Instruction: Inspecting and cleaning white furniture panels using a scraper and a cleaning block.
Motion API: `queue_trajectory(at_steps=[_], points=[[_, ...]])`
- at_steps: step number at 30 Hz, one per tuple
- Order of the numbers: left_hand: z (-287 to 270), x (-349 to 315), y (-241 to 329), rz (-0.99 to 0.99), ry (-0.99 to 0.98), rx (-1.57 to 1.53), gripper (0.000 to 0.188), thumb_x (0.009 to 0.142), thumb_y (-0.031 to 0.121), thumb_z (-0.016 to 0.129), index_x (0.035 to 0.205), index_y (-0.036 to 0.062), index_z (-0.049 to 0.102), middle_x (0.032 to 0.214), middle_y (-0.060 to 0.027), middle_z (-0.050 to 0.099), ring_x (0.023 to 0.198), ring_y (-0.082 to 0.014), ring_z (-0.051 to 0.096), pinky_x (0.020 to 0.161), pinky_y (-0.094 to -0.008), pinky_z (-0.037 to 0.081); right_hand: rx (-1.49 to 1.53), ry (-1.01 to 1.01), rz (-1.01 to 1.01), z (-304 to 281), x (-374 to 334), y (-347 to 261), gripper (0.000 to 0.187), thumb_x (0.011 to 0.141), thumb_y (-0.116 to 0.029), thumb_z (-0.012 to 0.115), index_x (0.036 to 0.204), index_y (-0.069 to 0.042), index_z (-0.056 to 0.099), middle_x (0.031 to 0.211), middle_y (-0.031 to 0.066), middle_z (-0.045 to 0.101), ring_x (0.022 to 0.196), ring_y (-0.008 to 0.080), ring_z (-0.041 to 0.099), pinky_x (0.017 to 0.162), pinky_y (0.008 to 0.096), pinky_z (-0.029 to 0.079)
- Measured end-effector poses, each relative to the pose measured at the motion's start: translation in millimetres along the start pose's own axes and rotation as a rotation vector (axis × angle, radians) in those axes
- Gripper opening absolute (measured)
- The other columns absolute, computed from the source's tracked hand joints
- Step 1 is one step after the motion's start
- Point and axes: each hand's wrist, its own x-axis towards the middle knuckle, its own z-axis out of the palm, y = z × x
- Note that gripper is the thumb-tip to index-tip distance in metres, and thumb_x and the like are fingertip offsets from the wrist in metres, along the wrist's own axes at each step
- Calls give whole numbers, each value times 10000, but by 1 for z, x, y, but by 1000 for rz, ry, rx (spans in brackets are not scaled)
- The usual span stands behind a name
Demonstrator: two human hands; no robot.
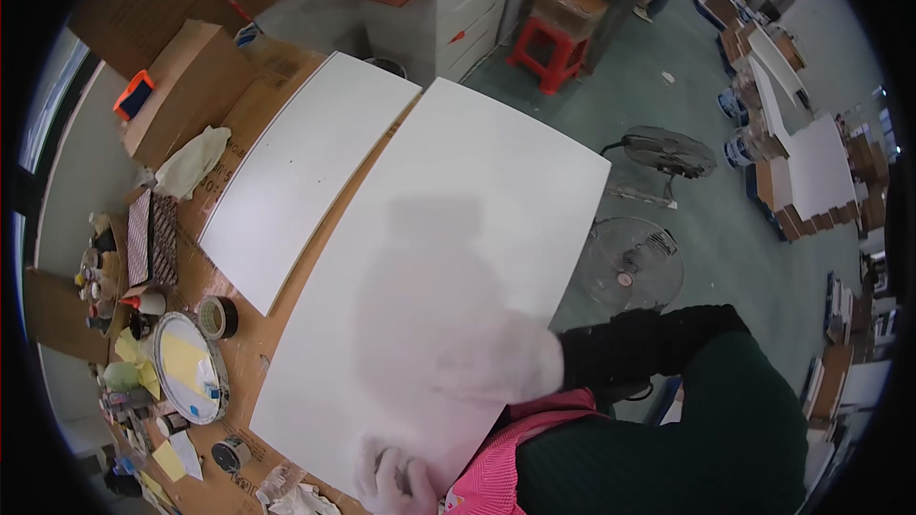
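A large white panel (458,162) lies flat before me on the workbench. My right hand (506,362), in a white glove, is over the panel's near right part. Motion smears its fingers, so whether anything is under them is unclear. My left hand (396,479), also white-gloved, rests at the panel's near edge with its fingers bent and apart. Soft shadows fall across the panel's middle. To the left lies a second, narrower white panel (310,167) with a few dark specks, separated from the large one by a thin gap.
On the bench's left side are a tape roll (218,317), a round tub lid (191,367), a dark jar (231,454) and a cardboard box (181,91). Fans (632,262) stand on the floor to the right. Beyond are a red stool (549,52) and stacked panels (821,172).
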Motion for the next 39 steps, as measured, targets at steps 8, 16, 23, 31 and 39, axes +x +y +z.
queue_trajectory(at_steps=[8, 16, 23, 31, 39], points=[[-4, -1, 8, 145, -69, 72, 253, 815, -6, 701, 1066, -28, 714, 1154, -289, 673, 973, -420, 667, 848, -465, 555, -958, 420, 471, -229, 27, 105, 279, 922, -246, 560, 1139, -182, 722, 916, 155, 682, 900, 382, 652, 760, 471, 531], [-1, -6, 3, 205, -120, 149, 276, 828, 42, 709, 1096, -19, 715, 1208, -300, 659, 1092, -453, 640, 958, -500, 522, -195, 455, 298, -50, -19, -13, 405, 905, -265, 584, 1306, -241, 637, 1135, 63, 683, 1035, 250, 681, 823, 387, 569], [0, -5, 7, 172, -90, 151, 294, 838, 72, 714, 1119, -14, 709, 1238, -281, 656, 1131, -452, 624, 994, -515, 504, -1171, 531, 538, -212, -48, 74, 193, 937, -258, 571, 1074, -195, 692, 853, 81, 646, 787, 296, 668, 634, 454, 532], [-1, -5, 2, 148, -127, 166, 297, 848, 91, 721, 1125, -10, 701, 1257, -283, 646, 1139, -459, 619, 1000, -523, 497, -836, 92, 207, -117, -41, -2, 377, 861, -168, 603, 1196, -302, 711, 986, -14, 694, 837, 212, 699, 688, 341, 588], [1, -2, 7, 160, -115, 187, 312, 843, 91, 731, 1140, 0, 699, 1265, -282, 643, 1140, -464, 617, 1002, -529, 496, -1000, 626, 708, -255, -65, 77, 289, 953, -287, 604, 1186, -151, 707, 902, 127, 671, 903, 334, 663, 758, 450, 523]])
